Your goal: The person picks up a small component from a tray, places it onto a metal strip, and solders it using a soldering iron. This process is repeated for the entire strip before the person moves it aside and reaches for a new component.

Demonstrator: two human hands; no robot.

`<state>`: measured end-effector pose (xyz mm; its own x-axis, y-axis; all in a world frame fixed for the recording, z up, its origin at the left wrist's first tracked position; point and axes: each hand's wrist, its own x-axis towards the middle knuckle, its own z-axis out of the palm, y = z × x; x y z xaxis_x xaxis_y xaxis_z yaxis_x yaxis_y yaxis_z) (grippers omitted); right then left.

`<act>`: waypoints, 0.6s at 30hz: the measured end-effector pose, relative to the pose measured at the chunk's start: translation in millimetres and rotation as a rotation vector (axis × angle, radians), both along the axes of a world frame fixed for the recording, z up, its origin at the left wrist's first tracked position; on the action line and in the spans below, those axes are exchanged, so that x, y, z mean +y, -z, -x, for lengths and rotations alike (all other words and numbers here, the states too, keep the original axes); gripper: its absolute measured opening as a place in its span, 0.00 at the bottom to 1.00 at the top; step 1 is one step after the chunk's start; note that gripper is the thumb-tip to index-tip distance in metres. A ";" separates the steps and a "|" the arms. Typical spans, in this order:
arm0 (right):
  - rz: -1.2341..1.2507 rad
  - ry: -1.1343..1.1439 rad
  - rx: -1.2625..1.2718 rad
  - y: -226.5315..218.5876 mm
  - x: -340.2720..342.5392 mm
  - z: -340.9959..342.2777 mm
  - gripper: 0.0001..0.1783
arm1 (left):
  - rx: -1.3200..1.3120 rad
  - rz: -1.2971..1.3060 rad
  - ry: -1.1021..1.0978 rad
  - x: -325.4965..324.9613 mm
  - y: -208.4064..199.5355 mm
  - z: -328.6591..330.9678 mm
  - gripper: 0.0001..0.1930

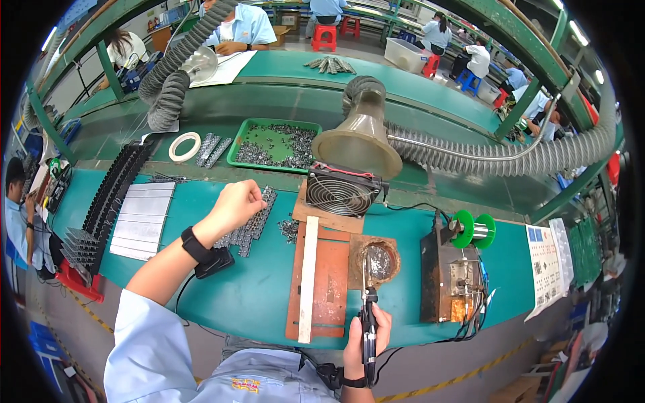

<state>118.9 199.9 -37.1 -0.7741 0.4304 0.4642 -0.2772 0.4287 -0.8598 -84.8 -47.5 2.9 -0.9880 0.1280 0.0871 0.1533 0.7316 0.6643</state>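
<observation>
Green workbench (pixel 259 302), black tool (pixel 368 329), right hand (pixel 354 346)

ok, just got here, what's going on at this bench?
The person's right hand grips a soldering iron, its metal end over a round dish. The left hand is curled above rows of metal parts; whether it holds one can't be made out. A fan stands beyond the dish, a green tray lies farther back, and a solder reel sits to the right.

Red stool (pixel 324 33), whitish bin (pixel 404 56) beyond far bench (pixel 282 70).
</observation>
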 end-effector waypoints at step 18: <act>-0.025 0.023 0.024 8.9 2.8 -1.6 0.19 | 0.032 0.075 0.012 0.5 -7.2 -13.7 0.09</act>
